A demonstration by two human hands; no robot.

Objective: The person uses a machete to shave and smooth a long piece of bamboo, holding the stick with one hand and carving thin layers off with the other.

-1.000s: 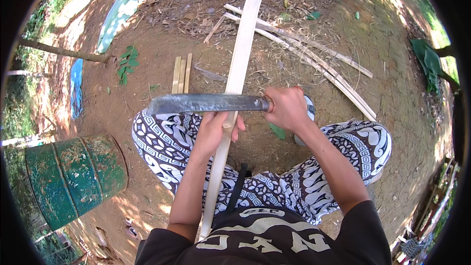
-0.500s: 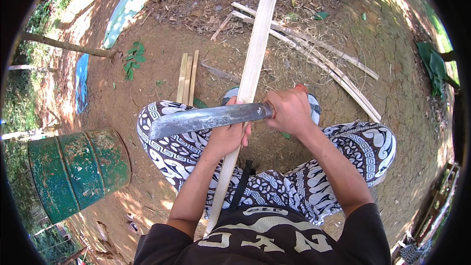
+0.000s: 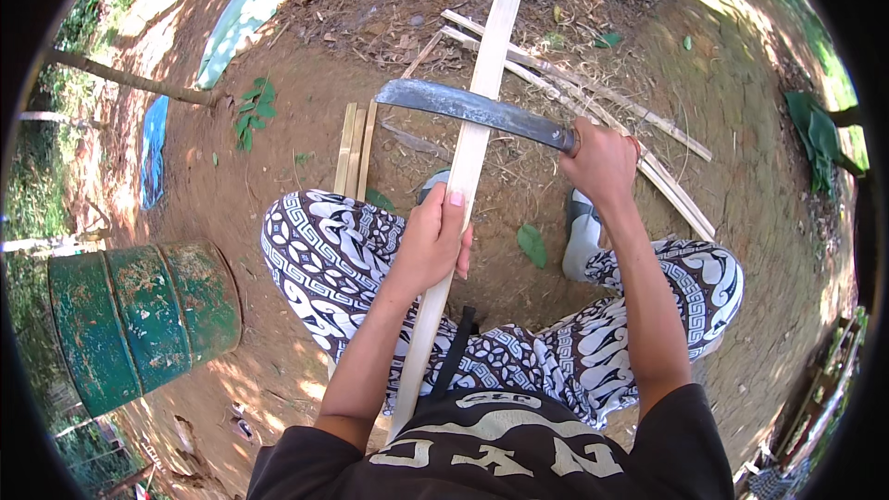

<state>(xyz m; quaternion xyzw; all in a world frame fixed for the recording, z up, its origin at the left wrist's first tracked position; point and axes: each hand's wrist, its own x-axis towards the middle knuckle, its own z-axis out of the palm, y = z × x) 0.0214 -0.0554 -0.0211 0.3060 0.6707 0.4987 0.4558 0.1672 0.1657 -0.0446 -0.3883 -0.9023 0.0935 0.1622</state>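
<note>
A long, pale strip of split wood or bamboo (image 3: 482,74) slants from my body up and away past my feet. My left hand (image 3: 433,239) is wrapped round its middle, thumb on top. In my right hand (image 3: 602,165) is the handle of a machete (image 3: 477,111). Its broad dark blade points left and lies across the strip, beyond my left hand. Whether the edge bites into the strip I cannot tell. Part of the handle is hidden in my fist.
Several pale strips (image 3: 593,106) lie on the dirt at the far right, among shavings. Short sticks (image 3: 355,148) lie beyond my left knee. A rusty green drum (image 3: 148,319) lies at left. A blue plastic sheet (image 3: 154,153) and a green leaf (image 3: 532,245) are on the ground.
My right hand has moved away from me and to the right, carrying the machete farther along the strip. The strip's far end now shows lower in view. My left hand keeps its grip.
</note>
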